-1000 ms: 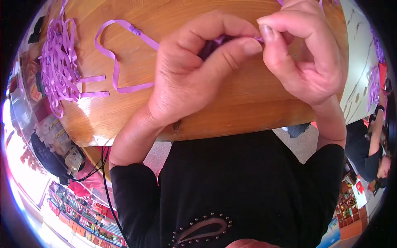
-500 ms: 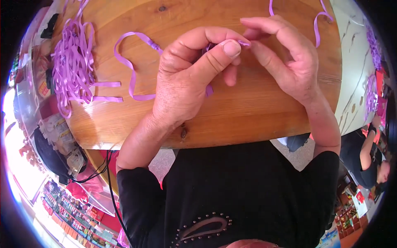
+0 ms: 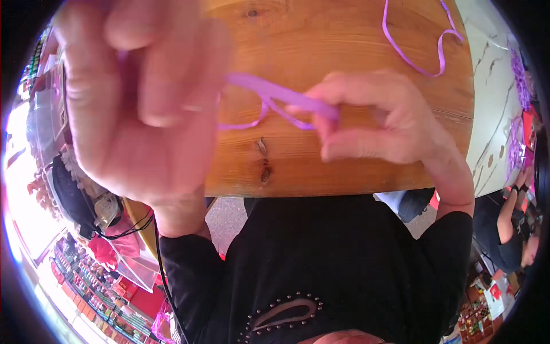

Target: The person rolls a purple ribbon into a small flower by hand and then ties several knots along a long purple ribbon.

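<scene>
A purple ribbon ran above the wooden bench, pinched between the fingers of a person's right hand. Over the bench's left side, the blurred left hand had its fingers curled, though whether they gripped the ribbon could not be told. A firm pinch and a flat, untwisted strip seemed the surest handling.

- Left hand: over the left side of the wooden table.
- Right hand: over the table's right side.
- Held ribbon: between the hands, its right end in the right hand's fingers.
- Loose ribbon: on the table, far right.
- Marble-patterned surface: right of the table.
- Co-worker: farther right, nearer.
</scene>
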`<state>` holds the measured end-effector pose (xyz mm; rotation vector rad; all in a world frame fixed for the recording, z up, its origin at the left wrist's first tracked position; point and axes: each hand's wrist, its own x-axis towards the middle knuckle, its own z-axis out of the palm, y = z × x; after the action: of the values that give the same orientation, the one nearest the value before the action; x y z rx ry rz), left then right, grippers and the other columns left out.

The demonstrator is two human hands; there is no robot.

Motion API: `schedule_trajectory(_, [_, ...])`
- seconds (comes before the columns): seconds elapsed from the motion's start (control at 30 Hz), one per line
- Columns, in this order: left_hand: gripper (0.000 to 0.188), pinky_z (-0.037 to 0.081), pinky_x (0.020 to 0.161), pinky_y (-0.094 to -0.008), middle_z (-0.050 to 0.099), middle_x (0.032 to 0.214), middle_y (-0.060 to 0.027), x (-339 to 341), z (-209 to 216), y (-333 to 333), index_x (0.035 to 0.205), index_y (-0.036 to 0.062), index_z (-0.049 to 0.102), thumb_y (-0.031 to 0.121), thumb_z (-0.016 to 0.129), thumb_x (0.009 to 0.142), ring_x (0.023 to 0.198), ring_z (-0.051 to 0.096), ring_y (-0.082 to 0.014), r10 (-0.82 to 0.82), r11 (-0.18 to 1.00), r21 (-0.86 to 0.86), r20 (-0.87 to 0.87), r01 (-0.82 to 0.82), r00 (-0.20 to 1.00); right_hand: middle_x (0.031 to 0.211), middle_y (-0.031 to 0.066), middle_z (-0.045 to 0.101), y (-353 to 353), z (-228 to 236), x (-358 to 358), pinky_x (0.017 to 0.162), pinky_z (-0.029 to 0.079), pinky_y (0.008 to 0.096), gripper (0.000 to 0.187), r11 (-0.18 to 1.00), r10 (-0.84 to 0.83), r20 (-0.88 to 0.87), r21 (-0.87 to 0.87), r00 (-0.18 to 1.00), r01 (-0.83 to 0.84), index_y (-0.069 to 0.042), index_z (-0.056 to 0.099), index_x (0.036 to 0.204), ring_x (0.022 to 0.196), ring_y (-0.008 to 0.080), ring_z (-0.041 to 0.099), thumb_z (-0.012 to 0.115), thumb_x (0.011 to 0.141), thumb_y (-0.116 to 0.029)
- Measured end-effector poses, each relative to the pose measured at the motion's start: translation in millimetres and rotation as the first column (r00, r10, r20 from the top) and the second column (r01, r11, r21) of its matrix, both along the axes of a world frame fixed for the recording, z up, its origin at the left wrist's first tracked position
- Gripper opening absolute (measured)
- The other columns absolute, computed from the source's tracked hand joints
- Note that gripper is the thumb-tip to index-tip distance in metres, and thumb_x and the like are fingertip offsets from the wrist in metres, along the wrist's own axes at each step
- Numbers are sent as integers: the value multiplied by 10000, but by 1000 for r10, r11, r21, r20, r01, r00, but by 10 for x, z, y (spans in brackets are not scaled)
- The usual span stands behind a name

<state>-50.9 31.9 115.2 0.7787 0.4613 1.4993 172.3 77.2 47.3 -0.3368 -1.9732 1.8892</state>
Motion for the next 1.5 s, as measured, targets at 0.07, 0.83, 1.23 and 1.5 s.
schedule_trajectory(0.07, [149, 301, 517, -226, 443, 785, -10, -166, -148, 93, 994, 23, 521, 165, 510, 951, 501, 340, -63, -10, 999, 40, 85, 7, 996, 911, 59, 612, 16, -59, 200, 757, 444, 266, 283, 975, -163, 23, 155, 986, 157, 36, 631, 1032, 862, 130, 567, 709, 760, 18])
schedule_trajectory(0.83, [317, 493, 847, -286, 614, 1048, -94, -497, -989, 231, 1168, -56, 525, -31, 598, 860, 1022, 568, -174, 761, 367, 648, -621, -667, -185, 912, 46, 619, -50, -247, 922, 693, 460, 197, 204, 806, -592, 167, 143, 789, 574, 37, 628, 1072, 831, 100, 579, 599, 872, 5])
schedule_trajectory(1.23, [170, 462, 666, -202, 622, 853, -15, 957, -742, 138, 1023, 0, 618, 15, 639, 855, 747, 555, -54, -279, 942, -299, -443, 153, 852, 866, 77, 633, -50, 74, 609, 677, 470, 192, 289, 699, -634, 16, 438, 773, 565, 49, 589, 1141, 781, 121, 604, 614, 853, 27])
schedule_trajectory(1.5, [54, 432, 628, -229, 582, 795, -41, 338, -960, 227, 877, 12, 647, 17, 653, 824, 698, 536, -97, 241, 969, 209, -910, -129, 337, 817, 57, 624, 81, -163, 914, 581, 420, 186, 181, 630, -691, 43, 526, 722, 572, 36, 653, 1020, 686, 89, 565, 632, 842, 15])
